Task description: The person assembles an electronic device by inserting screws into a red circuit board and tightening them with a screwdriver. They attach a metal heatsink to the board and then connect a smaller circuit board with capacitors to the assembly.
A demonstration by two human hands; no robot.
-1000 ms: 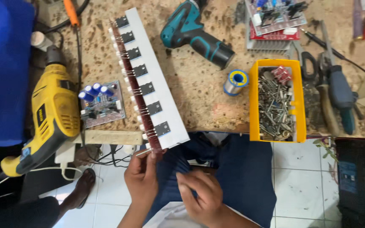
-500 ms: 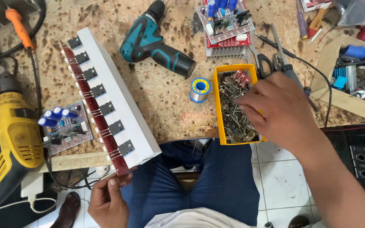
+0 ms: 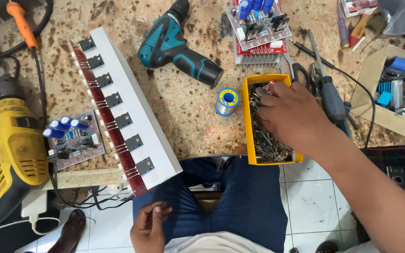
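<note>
My right hand reaches into the yellow bin of mixed screws at the bench's front edge, fingers curled down among the screws; whether it grips one I cannot tell. My left hand rests low over my lap, fingers loosely curled, holding nothing visible. Just above it the long white heatsink bar with several black transistors and a red circuit strip lies diagonally, its near end overhanging the bench edge.
A teal cordless drill lies at the bench's back centre, a solder spool beside the bin. A yellow corded drill and a small capacitor board sit left. A red amplifier board, scissors, screwdriver and cardboard box lie right.
My right hand rose from my lap, where both hands were together, to the yellow bin and now digs into the screws. My left hand stayed low. The view shifted right.
</note>
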